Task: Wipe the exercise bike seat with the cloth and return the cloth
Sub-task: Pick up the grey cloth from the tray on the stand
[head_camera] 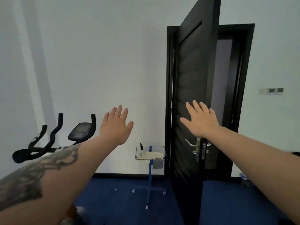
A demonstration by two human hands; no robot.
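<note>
Left hand (116, 125) and right hand (201, 121): both raised ahead, palms forward, fingers spread, empty, touching nothing. Left forearm carries a dark tattoo.

Task item: small grey cloth (157, 164) hangs over the front edge of a clear tray with a wire rim (137, 151), mounted on a blue wheeled metal stand (151, 181), well ahead of the hands, between the bike and the door. A pump bottle with a black nozzle (141, 149) stands in the tray's left part; something pale lies behind it, can't identify.

Black exercise bike handlebars with padded grips (48, 140) and a dark console display (80, 131) sit at left. Seat not in view, presumably below or behind the frame, so the wiping target is unconfirmed.

Judgement: task hasn't started; the step in hand is fetching the cloth. To do it well: walk to the stand, pinch the hanging part with one hand and lift it up off the rim rather than yanking sideways, since the stand is on castors and would likely roll. Steadying the tray with the other hand would help. Avoid knocking the bottle.

Counts: two hands, one cloth, one tray stand, one bottle, one bike, one black panelled door (193, 111) standing ajar, two silver door handles visible, one wall switch plate (271, 90).
</note>
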